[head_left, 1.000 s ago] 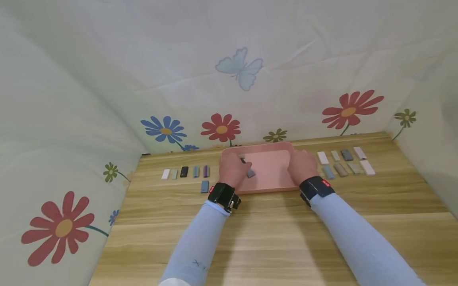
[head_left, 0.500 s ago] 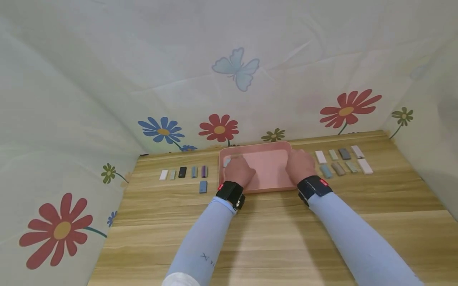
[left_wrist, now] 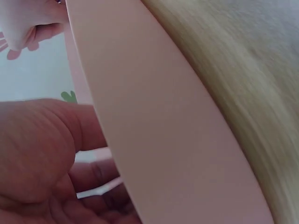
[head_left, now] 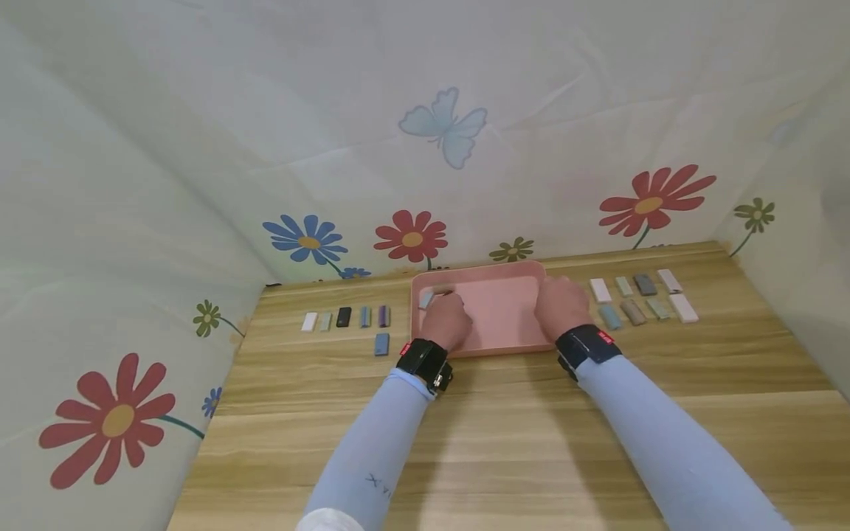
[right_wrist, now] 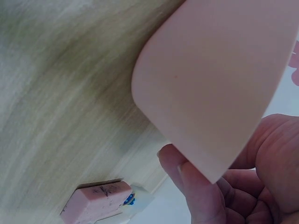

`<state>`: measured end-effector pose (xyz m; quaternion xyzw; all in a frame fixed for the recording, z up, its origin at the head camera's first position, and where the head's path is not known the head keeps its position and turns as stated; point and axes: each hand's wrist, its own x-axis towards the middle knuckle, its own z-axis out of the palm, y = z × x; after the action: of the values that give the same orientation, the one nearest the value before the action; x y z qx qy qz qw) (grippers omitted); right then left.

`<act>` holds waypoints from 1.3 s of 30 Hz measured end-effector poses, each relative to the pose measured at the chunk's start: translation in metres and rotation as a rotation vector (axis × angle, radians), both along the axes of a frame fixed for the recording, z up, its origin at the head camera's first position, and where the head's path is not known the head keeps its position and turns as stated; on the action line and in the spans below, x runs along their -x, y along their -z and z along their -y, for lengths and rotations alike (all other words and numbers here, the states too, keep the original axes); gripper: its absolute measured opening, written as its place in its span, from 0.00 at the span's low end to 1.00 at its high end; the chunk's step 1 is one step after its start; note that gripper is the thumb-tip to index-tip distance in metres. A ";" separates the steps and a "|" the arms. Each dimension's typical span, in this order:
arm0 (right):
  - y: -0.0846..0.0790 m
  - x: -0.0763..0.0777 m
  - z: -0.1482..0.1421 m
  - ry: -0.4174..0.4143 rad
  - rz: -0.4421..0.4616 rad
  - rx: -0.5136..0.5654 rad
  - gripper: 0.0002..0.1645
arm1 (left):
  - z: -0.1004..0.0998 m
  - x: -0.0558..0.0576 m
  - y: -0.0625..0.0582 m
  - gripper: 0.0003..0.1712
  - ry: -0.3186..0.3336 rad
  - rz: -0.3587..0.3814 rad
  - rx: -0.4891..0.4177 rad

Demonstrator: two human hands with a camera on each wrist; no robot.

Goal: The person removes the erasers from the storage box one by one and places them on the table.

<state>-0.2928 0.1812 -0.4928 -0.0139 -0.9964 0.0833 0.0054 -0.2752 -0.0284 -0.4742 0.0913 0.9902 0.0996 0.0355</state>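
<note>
A shallow pink tray [head_left: 508, 302] lies at the back of the table. My right hand [head_left: 562, 306] grips its right side; in the right wrist view the fingers [right_wrist: 198, 191] curl round the corner, with the thumb inside the wall. Over the tray's left part is my left hand [head_left: 446, 322], its fingers bent downward. The tray wall [left_wrist: 154, 116] hides those fingertips in the left wrist view, so whatever they pinch cannot be seen. Just beyond the left knuckles, a light blue eraser [head_left: 426, 300] and a small brownish piece [head_left: 443, 289] lie in the tray.
Left of the tray stands a row of small erasers, among them a black one [head_left: 343, 317] and a purple one [head_left: 384, 316], with a blue one [head_left: 381, 344] in front. Several more, including a grey one [head_left: 644, 284], form two rows on the right.
My left hand has shifted slightly right and turned, now covering the grey and black pieces seen beside it earlier. The light blue eraser has come into view. My right hand stays on the tray.
</note>
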 end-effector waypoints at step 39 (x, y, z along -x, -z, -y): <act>-0.002 -0.001 -0.001 -0.028 0.003 -0.024 0.12 | 0.174 -0.030 0.000 0.12 -0.394 -0.167 -0.360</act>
<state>-0.2916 0.1819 -0.4910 0.0001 -0.9975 0.0712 0.0030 -0.2452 -0.2021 -0.4741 -0.0903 0.9547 0.2712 -0.0832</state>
